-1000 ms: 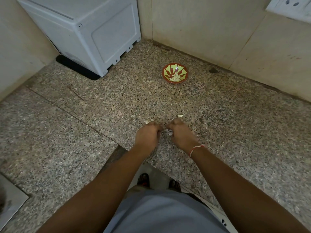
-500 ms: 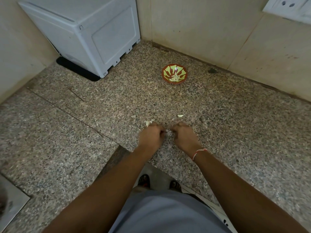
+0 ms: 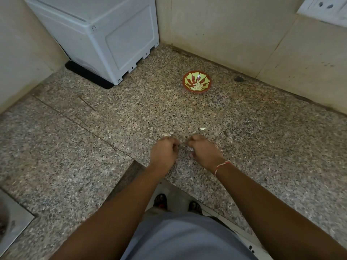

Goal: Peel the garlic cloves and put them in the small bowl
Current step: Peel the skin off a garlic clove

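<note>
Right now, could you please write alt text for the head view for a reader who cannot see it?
Over a speckled granite counter, a left hand and right hand pinch a small pale garlic piece between them. A small red and green bowl holding pale garlic sits farther back near the wall, and a white appliance stands at the back left.

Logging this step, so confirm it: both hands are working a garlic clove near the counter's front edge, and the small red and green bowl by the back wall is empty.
One thing is wrong: the small red and green bowl is not empty. The head view shows pale peeled garlic cloves in it. The rest holds: left hand and right hand pinch a garlic clove between them near the counter's front edge.
</note>
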